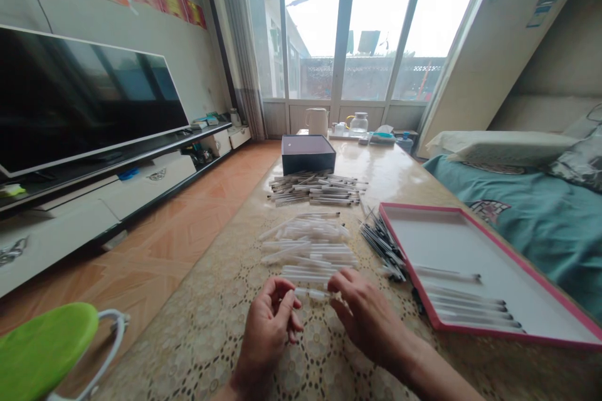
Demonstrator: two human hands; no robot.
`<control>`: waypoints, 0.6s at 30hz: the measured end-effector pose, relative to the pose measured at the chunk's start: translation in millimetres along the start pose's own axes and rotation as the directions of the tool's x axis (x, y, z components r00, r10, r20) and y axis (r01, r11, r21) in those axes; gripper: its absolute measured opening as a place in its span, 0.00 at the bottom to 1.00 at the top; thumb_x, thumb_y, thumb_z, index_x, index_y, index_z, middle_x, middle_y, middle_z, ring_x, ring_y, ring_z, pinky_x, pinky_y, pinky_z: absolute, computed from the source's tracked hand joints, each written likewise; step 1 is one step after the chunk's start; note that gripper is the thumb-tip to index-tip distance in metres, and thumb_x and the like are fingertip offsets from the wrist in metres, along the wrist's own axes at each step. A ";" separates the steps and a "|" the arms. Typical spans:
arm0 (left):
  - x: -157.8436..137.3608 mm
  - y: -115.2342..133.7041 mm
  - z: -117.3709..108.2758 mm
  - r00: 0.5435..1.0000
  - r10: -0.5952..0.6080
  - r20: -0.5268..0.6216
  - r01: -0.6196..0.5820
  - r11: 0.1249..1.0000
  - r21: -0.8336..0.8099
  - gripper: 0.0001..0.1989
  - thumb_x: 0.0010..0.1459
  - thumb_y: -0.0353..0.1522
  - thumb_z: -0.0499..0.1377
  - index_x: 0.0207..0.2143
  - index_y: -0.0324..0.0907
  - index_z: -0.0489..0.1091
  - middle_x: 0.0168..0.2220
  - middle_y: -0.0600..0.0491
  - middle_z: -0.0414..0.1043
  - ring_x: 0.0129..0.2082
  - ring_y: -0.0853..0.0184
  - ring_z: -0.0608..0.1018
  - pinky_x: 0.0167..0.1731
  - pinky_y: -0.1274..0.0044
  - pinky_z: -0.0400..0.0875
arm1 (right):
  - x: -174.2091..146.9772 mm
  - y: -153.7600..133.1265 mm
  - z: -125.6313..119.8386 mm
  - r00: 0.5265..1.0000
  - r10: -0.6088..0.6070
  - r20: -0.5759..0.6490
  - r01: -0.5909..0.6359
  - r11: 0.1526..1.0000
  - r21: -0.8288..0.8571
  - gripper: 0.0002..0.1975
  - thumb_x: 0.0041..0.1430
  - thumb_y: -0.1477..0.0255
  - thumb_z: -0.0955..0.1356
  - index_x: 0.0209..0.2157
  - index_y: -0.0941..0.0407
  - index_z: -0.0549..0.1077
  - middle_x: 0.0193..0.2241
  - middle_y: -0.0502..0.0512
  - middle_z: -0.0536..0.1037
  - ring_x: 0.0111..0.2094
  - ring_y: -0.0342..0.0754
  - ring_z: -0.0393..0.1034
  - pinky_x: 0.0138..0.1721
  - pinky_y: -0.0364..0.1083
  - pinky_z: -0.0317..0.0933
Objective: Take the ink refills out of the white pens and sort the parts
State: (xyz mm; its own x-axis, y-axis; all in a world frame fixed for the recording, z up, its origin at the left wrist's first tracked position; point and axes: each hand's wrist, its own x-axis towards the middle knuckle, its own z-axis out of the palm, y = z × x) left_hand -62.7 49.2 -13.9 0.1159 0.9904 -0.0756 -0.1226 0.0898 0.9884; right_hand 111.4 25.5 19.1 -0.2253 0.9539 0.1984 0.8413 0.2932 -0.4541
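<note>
My left hand [269,319] pinches the left end of a translucent pen barrel [311,293] between thumb and fingers, just above the table. At the barrel's other end, the fingertips of my right hand [362,310] close round it; the exact tip is blurred there. Right beyond both hands lie rows of clear, empty-looking pen barrels [310,254]. To their right is a bunch of thin dark-tipped refills [383,244], leaning against a pink-rimmed tray [505,257]. Inside that tray several pens with dark ends [475,310] lie side by side.
A larger pile of pens [317,188] lies farther back, before a dark box [308,155]. A kettle [316,120] and a glass jug [359,122] stand at the table's far end. A green stool [47,348] is at the left, a bed [527,200] at the right.
</note>
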 end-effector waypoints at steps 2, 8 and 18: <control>0.3 -1.8 -1.2 1.000 0.011 0.005 -0.011 0.999 0.033 0.11 0.51 0.38 0.59 0.30 0.42 0.62 0.22 0.60 0.67 0.12 0.75 0.69 0.09 0.84 0.61 | 5.3 -4.3 6.7 1.000 0.007 -0.013 -0.008 0.999 -0.050 0.08 0.54 0.81 0.63 0.34 0.55 0.68 0.33 0.53 0.70 0.34 0.47 0.66 0.33 0.43 0.59; 1.9 -2.2 -0.3 0.999 0.015 0.043 -0.018 0.997 0.070 0.09 0.52 0.37 0.58 0.31 0.41 0.62 0.23 0.59 0.67 0.13 0.75 0.69 0.09 0.85 0.62 | 26.9 2.5 11.2 0.985 0.063 -0.158 -0.094 0.976 -0.196 0.10 0.54 0.82 0.62 0.35 0.55 0.69 0.33 0.55 0.70 0.37 0.49 0.65 0.36 0.43 0.57; 2.0 2.6 0.6 0.998 -0.020 0.053 0.018 0.999 0.038 0.10 0.51 0.36 0.60 0.31 0.39 0.66 0.23 0.57 0.70 0.15 0.74 0.71 0.13 0.83 0.66 | 37.1 11.4 13.9 0.982 0.070 -0.177 -0.102 0.979 -0.178 0.06 0.56 0.80 0.63 0.29 0.56 0.68 0.31 0.54 0.70 0.33 0.47 0.65 0.32 0.43 0.56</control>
State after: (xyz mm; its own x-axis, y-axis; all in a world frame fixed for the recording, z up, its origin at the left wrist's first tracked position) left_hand -62.2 51.3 -11.4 0.1702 0.9814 -0.0887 -0.0828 0.1039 0.9911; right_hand 105.8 65.1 9.2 -0.0752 0.9454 0.3171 0.9337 0.1784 -0.3105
